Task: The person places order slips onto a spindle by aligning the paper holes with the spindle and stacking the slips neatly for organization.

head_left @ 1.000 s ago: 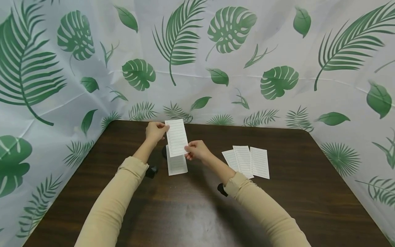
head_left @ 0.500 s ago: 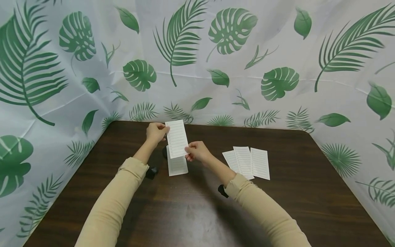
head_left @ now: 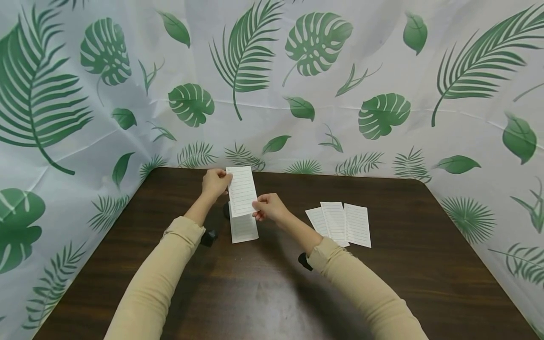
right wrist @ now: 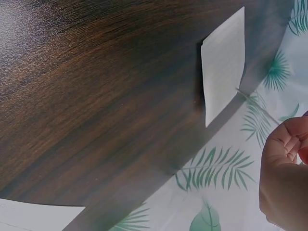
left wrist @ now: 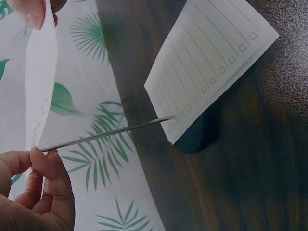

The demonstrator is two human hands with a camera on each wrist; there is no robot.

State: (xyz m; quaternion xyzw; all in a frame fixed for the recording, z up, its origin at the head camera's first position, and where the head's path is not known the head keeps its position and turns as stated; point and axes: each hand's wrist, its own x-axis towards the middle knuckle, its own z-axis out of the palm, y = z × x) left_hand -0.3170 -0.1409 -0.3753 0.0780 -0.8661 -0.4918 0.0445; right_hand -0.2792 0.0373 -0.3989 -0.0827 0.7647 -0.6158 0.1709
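Both left hand (head_left: 214, 183) and right hand (head_left: 270, 207) pinch a slip (head_left: 242, 191), likely aligned for pressing next down the spike (left wrist: 108, 135) by left fingertips (left wrist: 44, 164).

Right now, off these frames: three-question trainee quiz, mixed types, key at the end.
1. In the head view, how many lined sheets lie in the group to the right of the right hand?

2. True or false: the left hand and the right hand both pinch the raised sheet.

3. In the left wrist view, what runs along one edge of the lower sheet?
a) small squares
b) red stars
c) a barcode

Key: 1. three; 2. true; 3. a
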